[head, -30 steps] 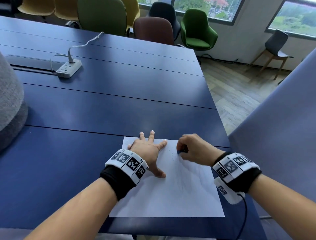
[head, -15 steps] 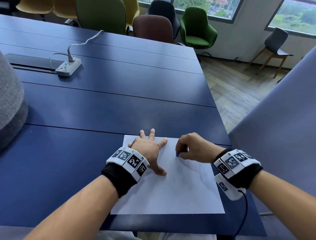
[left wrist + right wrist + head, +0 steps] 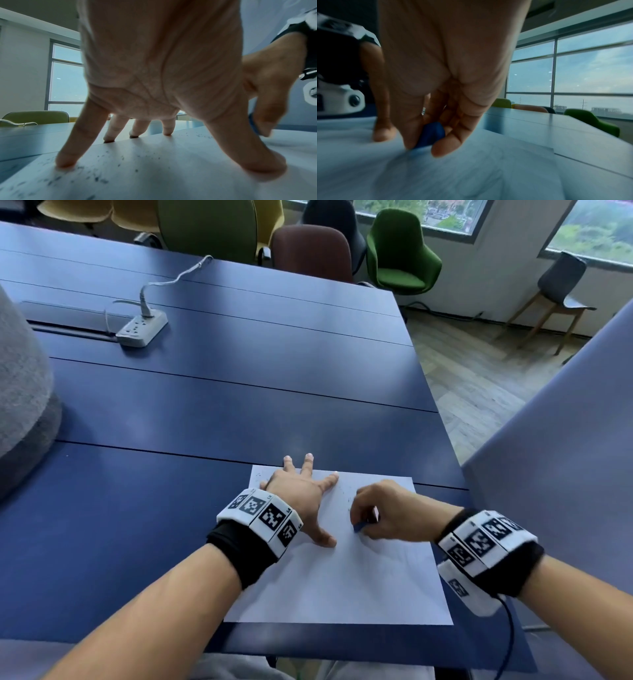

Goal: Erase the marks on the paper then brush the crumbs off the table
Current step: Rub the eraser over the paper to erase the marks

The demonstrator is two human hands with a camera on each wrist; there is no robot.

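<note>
A white sheet of paper [image 3: 342,583] lies on the dark blue table [image 3: 205,412] near its front right corner. My left hand [image 3: 301,491] is spread flat on the paper's upper left part, fingertips [image 3: 66,161] pressing it down. My right hand [image 3: 387,515] pinches a small blue eraser [image 3: 358,528] between thumb and fingers, its tip on the paper beside the left thumb. The eraser [image 3: 430,135] shows clearly in the right wrist view. Dark eraser crumbs [image 3: 96,177] lie scattered on the paper [image 3: 154,182] around the left fingers; a few specks [image 3: 344,491] sit between the hands.
A white power strip [image 3: 140,328] with its cable lies far left on the table. A grey rounded object [image 3: 24,405] stands at the left edge. Several chairs [image 3: 400,254] line the far side. A grey-blue panel [image 3: 561,457] rises close on the right.
My right hand with the eraser has slid toward me on the paper, closer to the left thumb. The left hand has kept its place.
</note>
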